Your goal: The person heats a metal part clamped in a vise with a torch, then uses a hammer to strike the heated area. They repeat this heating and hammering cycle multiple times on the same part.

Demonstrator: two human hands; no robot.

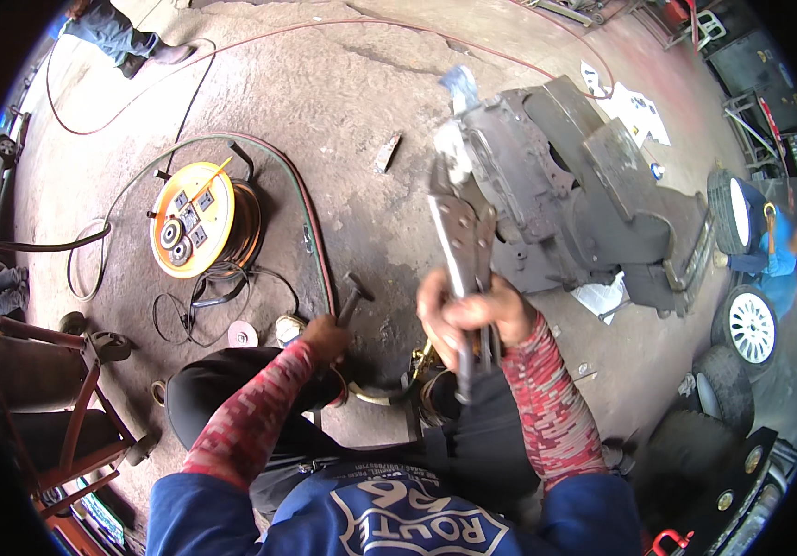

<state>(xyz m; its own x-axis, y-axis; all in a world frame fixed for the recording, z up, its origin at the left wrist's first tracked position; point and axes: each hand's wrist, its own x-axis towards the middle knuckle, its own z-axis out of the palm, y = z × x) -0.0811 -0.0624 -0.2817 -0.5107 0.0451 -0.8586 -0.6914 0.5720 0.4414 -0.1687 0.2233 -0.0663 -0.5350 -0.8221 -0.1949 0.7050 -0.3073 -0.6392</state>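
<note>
My left hand (327,339) is closed around the handle of a small hammer (356,289), held low in front of my knees. My right hand (482,313) grips a pair of locking pliers (455,232), raised with the jaws pointing away from me. Blur hides whether the jaws clamp anything; a bright patch shows at their tip. Beyond them, to the right, a large grey metal assembly (546,185) rests on the floor. A brass torch fitting (422,360) lies between my legs, partly hidden by the pliers and my right leg.
An orange cable reel (196,218) stands at left beside hoses (317,236). Nearer are a grinding disc (243,334) and a cylinder cart (83,408). A metal piece (387,153) lies ahead. Wheels (750,324) and a person in blue (776,243) are at right; another person stands far left.
</note>
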